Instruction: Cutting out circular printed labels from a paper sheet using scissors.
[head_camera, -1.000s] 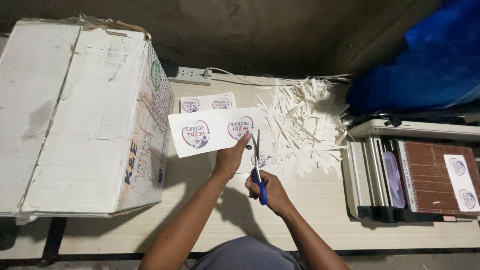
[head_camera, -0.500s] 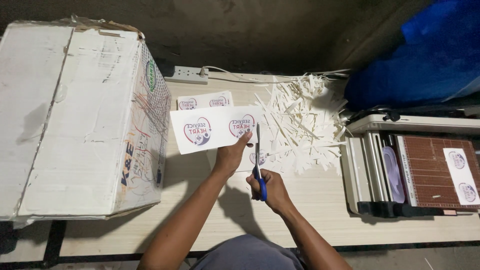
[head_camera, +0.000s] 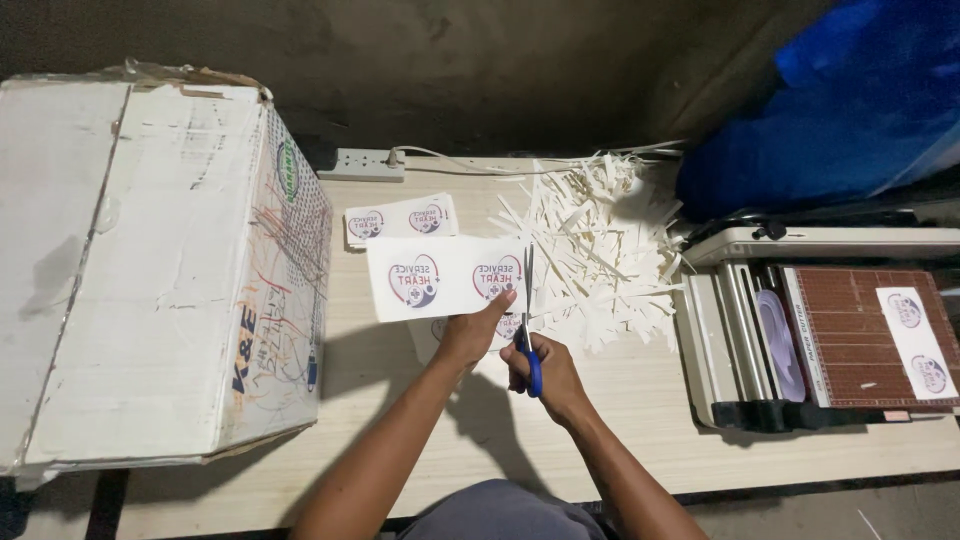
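Your hands meet just above the near middle of the tabletop: your left hand is closed in a pinch on the lower right edge of a white printed sheet, thumb up against the paper, and your right hand is wrapped around the blue handles of the scissors, whose blades point away from you along the sheet's right edge.

Working down from the biggest thing, a worn white cardboard box fills your left side. To your right sits a paper cutter with a brown gridded bed, and a trimmed strip with two round emblems lies on it. Beyond your hands a heap of thin white offcuts spreads over the tabletop. A small stack of cut labels rests just behind the sheet you hold, and more printed paper lies under your hands, partly hidden. A white power strip lies at the far edge.

The sheet in your grip shows two emblems side by side. Judging by the offcut heap and the stacked labels, a good deal of trimming is done; this sheet's right margin is under the blades, and its other edges look untrimmed as yet, though you cannot be sure from here.
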